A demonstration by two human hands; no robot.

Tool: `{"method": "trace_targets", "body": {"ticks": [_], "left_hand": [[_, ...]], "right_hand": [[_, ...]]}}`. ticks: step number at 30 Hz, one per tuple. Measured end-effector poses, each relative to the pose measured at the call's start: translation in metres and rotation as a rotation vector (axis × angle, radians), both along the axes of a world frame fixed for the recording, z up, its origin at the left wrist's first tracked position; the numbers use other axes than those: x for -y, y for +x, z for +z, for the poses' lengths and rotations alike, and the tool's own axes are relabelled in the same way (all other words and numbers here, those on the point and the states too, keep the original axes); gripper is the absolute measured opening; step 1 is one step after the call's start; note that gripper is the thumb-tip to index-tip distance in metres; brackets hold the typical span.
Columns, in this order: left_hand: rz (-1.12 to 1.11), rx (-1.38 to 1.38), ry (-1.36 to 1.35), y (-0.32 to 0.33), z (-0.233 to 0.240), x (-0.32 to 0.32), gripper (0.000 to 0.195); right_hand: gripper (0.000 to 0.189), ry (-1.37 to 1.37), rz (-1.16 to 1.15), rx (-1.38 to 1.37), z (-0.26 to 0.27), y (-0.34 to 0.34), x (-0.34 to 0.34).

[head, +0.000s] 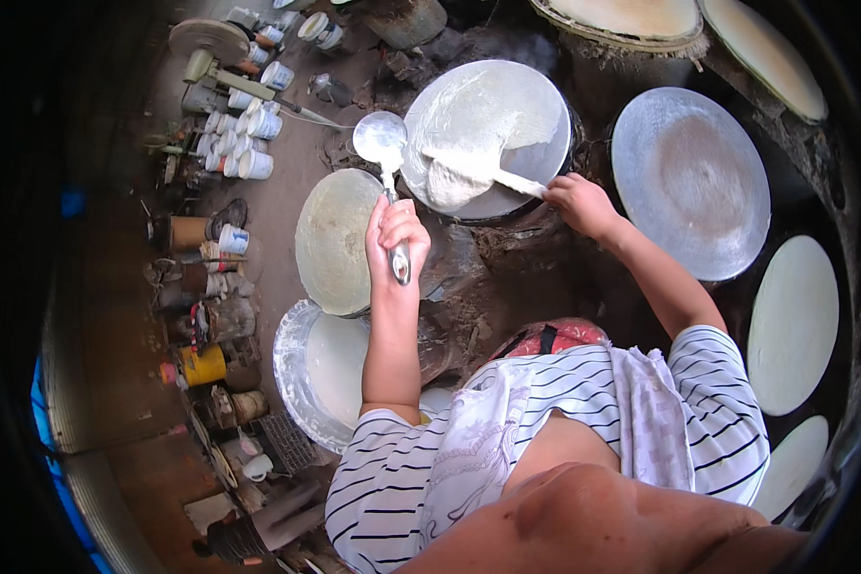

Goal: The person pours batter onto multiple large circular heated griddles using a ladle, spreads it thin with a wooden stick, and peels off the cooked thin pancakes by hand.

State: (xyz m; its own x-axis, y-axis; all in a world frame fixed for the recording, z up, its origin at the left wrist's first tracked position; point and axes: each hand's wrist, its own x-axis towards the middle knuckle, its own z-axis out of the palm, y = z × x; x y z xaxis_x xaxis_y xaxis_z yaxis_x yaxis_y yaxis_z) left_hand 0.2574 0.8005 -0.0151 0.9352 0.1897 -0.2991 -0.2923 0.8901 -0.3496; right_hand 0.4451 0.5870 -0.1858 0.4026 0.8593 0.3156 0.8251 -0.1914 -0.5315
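Note:
My left hand [400, 233] grips the handle of a metal ladle [380, 136]. White batter coats its bowl, which is raised beside a round griddle [538, 168]. My right hand [581, 204] holds the end of a white flat scraper [518, 181], its far part lying in thick wet batter [459, 188] on the griddle. A thin pale layer [466, 97] covers much of the griddle's far side, and bare metal shows near the right edge. Under my left forearm are a round, pale-topped disc [337, 237] and a large metal basin [294, 387] of white liquid.
A second griddle [696, 179], brownish in its middle, stands to the right. Round pale discs [793, 326] line the right edge. Many white buckets [257, 165] and a pedestal fan [208, 43] stand at the left. Another person [258, 531] is at lower left.

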Motion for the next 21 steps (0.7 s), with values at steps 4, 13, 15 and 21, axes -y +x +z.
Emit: {"method": "trace_targets", "body": {"ticks": [4, 13, 15, 21], "left_hand": [[-0.089, 0.21, 0.104, -0.087, 0.047, -0.004, 0.033], [-0.169, 0.185, 0.056, -0.158, 0.03, -0.064, 0.038], [-0.152, 0.116, 0.029, -0.193, 0.022, -0.073, 0.04], [-0.236, 0.175, 0.026, -0.2, 0.032, -0.071, 0.041]], "right_hand": [[0.035, 0.138, -0.148, -0.399, 0.031, -0.076, 0.039], [0.024, 0.627, -0.522, -1.371, -0.064, -0.214, -0.234], [0.025, 0.692, -0.62, -1.42, -0.069, -0.257, -0.208], [0.026, 0.787, -0.801, -1.37, -0.027, -0.222, -0.149]]}}
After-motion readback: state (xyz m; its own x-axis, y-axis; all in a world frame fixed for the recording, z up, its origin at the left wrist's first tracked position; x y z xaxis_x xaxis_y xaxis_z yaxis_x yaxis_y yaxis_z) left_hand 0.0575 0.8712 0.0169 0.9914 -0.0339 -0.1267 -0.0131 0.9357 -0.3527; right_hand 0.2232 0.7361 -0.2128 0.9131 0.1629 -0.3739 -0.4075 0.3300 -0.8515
